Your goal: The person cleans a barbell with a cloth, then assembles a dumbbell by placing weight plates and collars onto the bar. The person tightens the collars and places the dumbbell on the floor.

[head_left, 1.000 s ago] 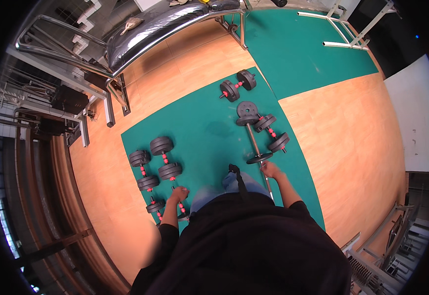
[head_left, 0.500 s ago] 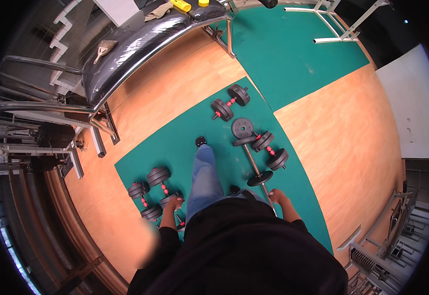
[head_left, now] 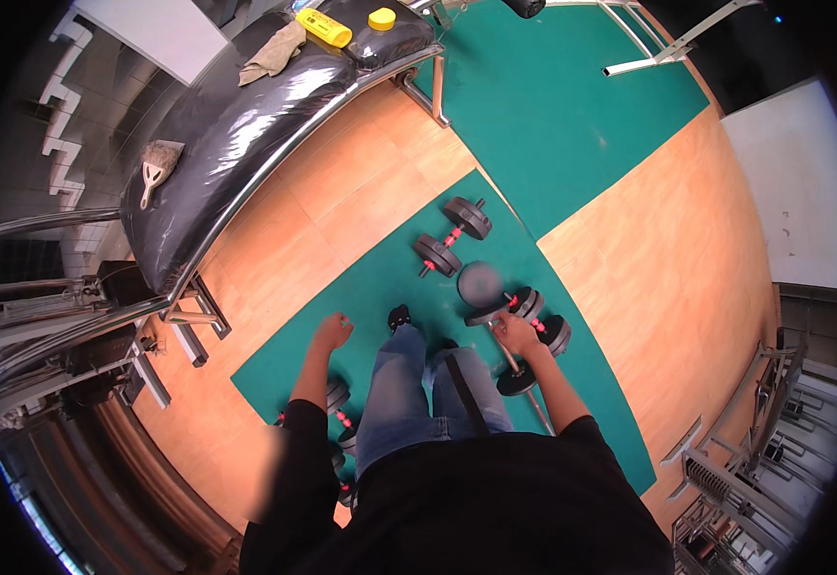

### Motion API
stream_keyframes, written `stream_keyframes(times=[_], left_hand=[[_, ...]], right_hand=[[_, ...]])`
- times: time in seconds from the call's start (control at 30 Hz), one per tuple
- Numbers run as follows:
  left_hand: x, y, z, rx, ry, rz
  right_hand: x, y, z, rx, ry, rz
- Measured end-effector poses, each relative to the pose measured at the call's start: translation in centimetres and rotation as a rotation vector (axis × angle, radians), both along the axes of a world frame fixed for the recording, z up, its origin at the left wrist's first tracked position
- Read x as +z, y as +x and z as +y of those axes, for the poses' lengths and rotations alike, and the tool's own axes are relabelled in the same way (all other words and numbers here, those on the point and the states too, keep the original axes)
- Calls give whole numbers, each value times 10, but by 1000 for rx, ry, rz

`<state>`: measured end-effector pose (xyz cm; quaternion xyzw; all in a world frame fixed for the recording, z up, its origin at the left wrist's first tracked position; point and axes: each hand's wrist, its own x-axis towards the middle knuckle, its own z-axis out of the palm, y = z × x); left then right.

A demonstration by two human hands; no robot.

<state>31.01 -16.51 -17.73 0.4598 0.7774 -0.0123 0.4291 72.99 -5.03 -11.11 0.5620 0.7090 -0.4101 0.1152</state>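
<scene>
My left hand (head_left: pixel 334 331) hangs over the green mat, left of my foot, its fingers curled in with nothing visible in them. Over the barbell (head_left: pixel 508 356) on the mat, my right hand (head_left: pixel 515 334) is loosely closed and seems to hold nothing. It hides part of the bar and of the dumbbell (head_left: pixel 554 334) beside it. Just above that hand in the picture shows a round dark weight plate (head_left: pixel 481 286), blurred. Another dumbbell (head_left: pixel 453 236) with a red middle lies farther off. Below my left forearm, more dumbbells (head_left: pixel 339 395) are partly covered by my arm.
A padded black bench (head_left: pixel 246 144) with metal legs stands at the upper left. On it lie a brush (head_left: pixel 159 171), a cloth (head_left: pixel 273 56), a yellow bottle (head_left: pixel 324 28) and a yellow lid (head_left: pixel 381 18). Gym machines (head_left: pixel 773 460) line the right; a white frame (head_left: pixel 682 43) stands far off.
Both hands have swung forward, away from my body. My view has shifted, so the bench looks nearer and the dumbbells on the left are more hidden. The loose plate has become blurred.
</scene>
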Motion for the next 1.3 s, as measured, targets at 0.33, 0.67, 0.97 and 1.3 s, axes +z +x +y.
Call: stream_keyframes(times=[0.33, 0.67, 0.97, 1.3], left_hand=[[-141, 59, 157, -61, 61, -277], [-394, 3, 168, 125, 15, -285], [-318, -30, 144, 266, 72, -322], [-100, -17, 81, 257, -48, -317]], right_hand=[[-253, -47, 108, -358, -171, 173], [-494, -121, 201, -1082, -327, 224], [-523, -112, 194, -1458, -498, 460], [-287, -60, 148, -947, -342, 238]])
